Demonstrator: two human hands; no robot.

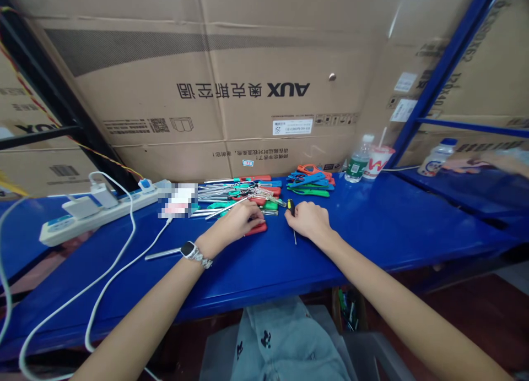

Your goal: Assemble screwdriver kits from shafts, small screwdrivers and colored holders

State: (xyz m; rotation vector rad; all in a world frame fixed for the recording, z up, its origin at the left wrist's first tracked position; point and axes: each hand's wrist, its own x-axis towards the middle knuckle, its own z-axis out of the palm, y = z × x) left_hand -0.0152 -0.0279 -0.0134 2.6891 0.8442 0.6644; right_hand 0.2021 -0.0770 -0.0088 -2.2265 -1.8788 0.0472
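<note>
1. Red tool (258, 229) is lying under the half-curled left hand (249, 216), at eleven o'clock; any grip, I cannot tell.
2. Screwdriver (291, 208) is pointing to six o'clock, probably light, stiff, best taken by its handle (290, 205).
3. Right hand (309, 218), at one o'clock, is gripping it, fingers folded.

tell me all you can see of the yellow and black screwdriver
The screwdriver has a black and yellow handle, apparently plastic, and a thin, metal-looking shaft. The right hand holds it over the blue table, handle showing at the top in this view, shaft below. The hand hides its middle, and whether the tip touches the table is unclear.
</note>
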